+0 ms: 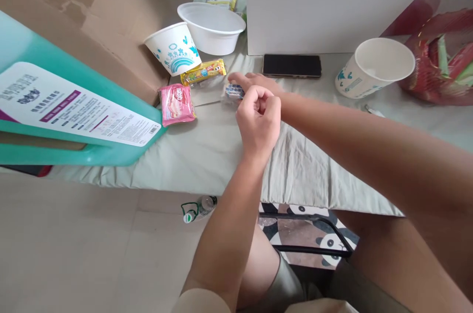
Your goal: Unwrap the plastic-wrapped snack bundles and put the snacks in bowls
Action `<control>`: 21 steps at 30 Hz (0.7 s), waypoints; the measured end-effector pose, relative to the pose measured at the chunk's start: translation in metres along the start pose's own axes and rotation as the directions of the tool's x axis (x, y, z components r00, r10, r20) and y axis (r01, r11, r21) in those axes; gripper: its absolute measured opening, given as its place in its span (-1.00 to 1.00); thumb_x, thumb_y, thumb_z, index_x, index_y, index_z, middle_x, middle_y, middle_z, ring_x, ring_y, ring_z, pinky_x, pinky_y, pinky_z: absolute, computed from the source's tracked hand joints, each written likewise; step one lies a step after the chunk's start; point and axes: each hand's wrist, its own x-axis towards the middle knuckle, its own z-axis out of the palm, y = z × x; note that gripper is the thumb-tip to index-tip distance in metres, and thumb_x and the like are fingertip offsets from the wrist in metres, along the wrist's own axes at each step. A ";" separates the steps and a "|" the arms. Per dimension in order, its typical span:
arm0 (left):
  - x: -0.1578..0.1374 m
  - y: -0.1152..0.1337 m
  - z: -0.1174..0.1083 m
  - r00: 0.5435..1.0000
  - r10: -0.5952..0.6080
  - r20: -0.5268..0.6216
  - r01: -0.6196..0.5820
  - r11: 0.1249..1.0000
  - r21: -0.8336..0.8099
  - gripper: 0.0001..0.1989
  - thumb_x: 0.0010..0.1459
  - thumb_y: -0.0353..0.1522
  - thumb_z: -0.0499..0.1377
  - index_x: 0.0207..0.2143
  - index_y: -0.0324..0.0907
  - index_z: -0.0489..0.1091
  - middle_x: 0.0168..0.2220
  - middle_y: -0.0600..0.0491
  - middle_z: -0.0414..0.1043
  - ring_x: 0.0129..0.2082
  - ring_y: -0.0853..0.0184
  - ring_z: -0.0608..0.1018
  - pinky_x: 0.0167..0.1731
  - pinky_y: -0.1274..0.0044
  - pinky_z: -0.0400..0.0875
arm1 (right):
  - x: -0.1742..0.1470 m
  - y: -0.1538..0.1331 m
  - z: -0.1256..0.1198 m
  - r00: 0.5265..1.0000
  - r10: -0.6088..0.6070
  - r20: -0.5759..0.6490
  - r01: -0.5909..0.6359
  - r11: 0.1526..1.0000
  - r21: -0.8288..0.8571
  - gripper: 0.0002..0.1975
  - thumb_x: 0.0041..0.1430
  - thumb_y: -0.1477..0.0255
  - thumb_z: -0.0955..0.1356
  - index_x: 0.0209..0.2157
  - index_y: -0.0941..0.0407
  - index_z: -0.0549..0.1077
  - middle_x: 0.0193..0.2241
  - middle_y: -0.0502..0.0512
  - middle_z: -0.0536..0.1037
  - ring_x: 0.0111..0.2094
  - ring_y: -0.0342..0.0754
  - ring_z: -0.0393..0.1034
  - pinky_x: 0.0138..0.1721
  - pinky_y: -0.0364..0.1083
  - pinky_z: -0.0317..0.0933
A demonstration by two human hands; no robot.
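My right hand (pixel 258 81) reaches across the cloth, its fingers around a small clear-wrapped packet with blue and white print (pixel 233 90). Part of that packet is hidden under the fingers and behind my other hand. In front of it, my left hand (pixel 259 118) is curled into a loose fist, and no object shows in it. To the left lie a pink snack packet (pixel 178 104) and a yellow snack packet (pixel 204 72). A paper cup with blue print (pixel 174 51) leans beside a white plastic bowl (pixel 214 29).
A black phone (pixel 291 65) lies before a white box (pixel 310 7). On the right stand another paper cup (pixel 375 69) and a red bag (pixel 439 61). A teal jug (pixel 84 106) and cardboard box (pixel 92 17) fill the left. A bottle (pixel 201 207) shows below the edge.
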 end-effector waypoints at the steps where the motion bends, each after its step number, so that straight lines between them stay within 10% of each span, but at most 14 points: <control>1: 0.000 0.000 -0.001 1.000 -0.013 0.010 0.013 1.000 -0.009 -0.71 0.18 -0.50 0.17 -0.55 -0.14 0.17 -0.58 0.17 0.07 -0.49 0.43 0.29 -0.44 0.53 0.19 | -0.014 0.003 -0.004 0.999 0.024 0.028 -0.021 0.996 -0.089 -0.59 -0.13 0.57 0.48 -0.19 0.00 0.48 -0.43 0.05 0.37 -0.21 0.11 0.39 -0.19 -0.02 0.24; 4: -0.001 0.001 -0.004 0.998 -0.055 0.020 0.056 0.997 -0.048 -0.73 0.20 -0.46 0.17 -0.53 -0.14 0.19 -0.58 0.17 0.09 -0.50 0.44 0.31 -0.46 0.55 0.20 | -0.073 0.007 -0.022 0.998 0.060 0.027 -0.052 0.967 -0.248 -0.62 -0.06 0.44 0.45 -0.13 0.00 0.49 -0.31 0.10 0.48 -0.19 0.13 0.39 -0.21 0.01 0.24; 7: -0.002 0.000 -0.004 0.993 -0.107 0.048 0.110 0.992 -0.064 -0.75 0.22 -0.42 0.17 -0.51 -0.13 0.22 -0.59 0.17 0.11 -0.50 0.43 0.34 -0.47 0.55 0.23 | -0.141 0.011 -0.042 0.963 0.233 -0.138 -0.221 0.971 0.095 -0.49 -0.07 0.37 0.49 -0.01 -0.02 0.45 -0.22 0.06 0.54 -0.25 0.06 0.41 -0.26 -0.01 0.27; 11: -0.011 -0.005 0.010 0.959 -0.183 0.215 0.193 0.981 -0.026 -0.76 0.24 -0.35 0.19 -0.49 -0.13 0.25 -0.57 0.16 0.21 -0.47 0.43 0.40 -0.44 0.56 0.28 | -0.205 0.013 -0.059 0.841 0.518 -0.160 -0.239 0.619 0.748 -0.57 0.01 0.14 0.45 -0.07 -0.04 0.50 -0.18 0.07 0.56 -0.23 0.04 0.47 -0.29 0.00 0.36; 14: -0.029 -0.010 0.034 0.864 -0.260 0.430 0.301 0.953 -0.029 -0.84 0.23 -0.26 0.22 -0.36 -0.14 0.37 -0.40 0.10 0.42 -0.32 0.39 0.49 -0.32 0.56 0.38 | -0.219 0.012 -0.062 0.859 0.502 -0.100 -0.170 0.463 0.870 -0.61 0.00 0.04 0.44 -0.20 -0.02 0.54 -0.20 0.11 0.58 -0.20 0.08 0.49 -0.21 0.06 0.41; 18: -0.052 -0.016 0.065 0.699 -0.321 0.639 0.509 0.851 -0.129 -0.64 0.11 -0.15 0.34 -0.12 -0.11 0.39 -0.19 0.05 0.52 -0.16 0.29 0.55 -0.17 0.49 0.45 | -0.220 0.018 -0.064 0.894 0.431 -0.124 -0.134 0.521 0.843 -0.68 0.10 0.04 0.38 -0.29 -0.01 0.47 -0.35 0.07 0.54 -0.30 0.06 0.46 -0.22 0.06 0.39; 21: -0.054 -0.020 0.074 0.698 -0.323 0.639 0.560 0.803 -0.206 -0.50 -0.03 -0.11 0.43 -0.12 -0.11 0.39 -0.18 0.06 0.54 -0.16 0.27 0.57 -0.16 0.47 0.46 | -0.226 0.029 -0.072 0.898 0.357 -0.259 -0.127 0.772 0.623 -0.68 0.20 0.08 0.33 -0.20 0.02 0.45 -0.27 0.09 0.54 -0.20 0.05 0.45 -0.16 0.05 0.38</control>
